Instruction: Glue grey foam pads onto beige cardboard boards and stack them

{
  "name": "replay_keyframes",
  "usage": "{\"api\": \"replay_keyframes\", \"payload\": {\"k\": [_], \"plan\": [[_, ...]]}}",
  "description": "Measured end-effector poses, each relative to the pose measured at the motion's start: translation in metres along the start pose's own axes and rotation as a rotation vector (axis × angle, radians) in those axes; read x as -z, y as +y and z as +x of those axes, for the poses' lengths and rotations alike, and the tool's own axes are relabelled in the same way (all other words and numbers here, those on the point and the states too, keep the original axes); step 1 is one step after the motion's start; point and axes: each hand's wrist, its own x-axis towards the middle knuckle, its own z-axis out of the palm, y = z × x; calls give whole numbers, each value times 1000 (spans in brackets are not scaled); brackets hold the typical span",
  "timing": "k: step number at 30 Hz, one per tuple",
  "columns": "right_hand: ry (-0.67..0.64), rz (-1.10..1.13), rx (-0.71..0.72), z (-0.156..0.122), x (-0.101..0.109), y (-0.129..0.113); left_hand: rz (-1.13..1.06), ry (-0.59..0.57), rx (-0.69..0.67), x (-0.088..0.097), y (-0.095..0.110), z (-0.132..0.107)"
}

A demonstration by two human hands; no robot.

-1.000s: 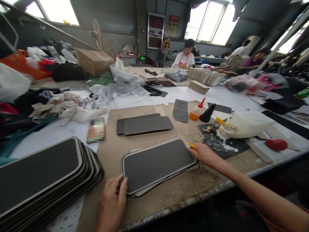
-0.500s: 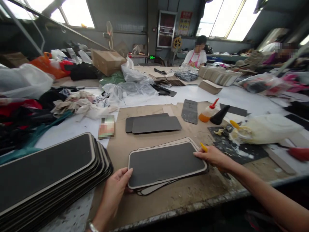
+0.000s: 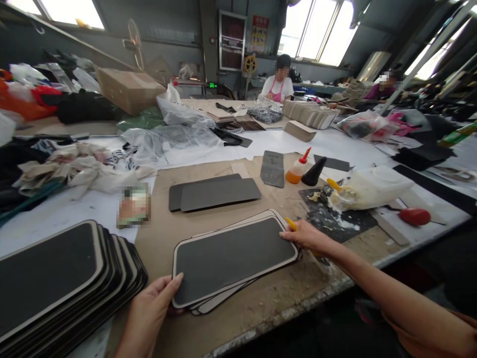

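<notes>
A dark grey rounded panel with a pale border (image 3: 231, 261) lies at the front of the table, on top of a few pale, dark-edged panels (image 3: 218, 300) set slightly askew. My left hand (image 3: 154, 301) pinches its left end, thumb on top and fingers partly hidden beneath. At the opposite end, my right hand (image 3: 307, 236) rests thumb and fingers on the panel's edge. A yellow tool handle (image 3: 291, 224) sticks out of that hand; the rest of the tool is mostly hidden.
Left stands a tall stack of similar panels (image 3: 48, 278). Beyond my hands lie two grey boards (image 3: 221, 195). To the right are an orange-filled bottle (image 3: 295, 171), a black cone (image 3: 315, 171), a glue-smeared bag (image 3: 372, 186) and a red-handled tool (image 3: 415, 216). A co-worker (image 3: 278, 87) sits across.
My view has turned to the right, so the scene sits farther left. Both hands keep their places on the panel's ends.
</notes>
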Motion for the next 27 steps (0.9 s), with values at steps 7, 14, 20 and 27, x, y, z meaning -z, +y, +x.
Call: {"api": "replay_keyframes", "payload": {"k": [7, 14, 20, 27], "plan": [[-106, 104, 13, -7, 4, 0, -25, -9, 45, 1, 16, -6], [-70, 25, 92, -5, 2, 4, -67, -69, 18, 3, 24, 6], [40, -173, 187, -8, 1, 1, -120, -113, -32, 1, 22, 19], [91, -212, 316, -12, 9, 4, -212, -105, -121, -2, 20, 16]]}}
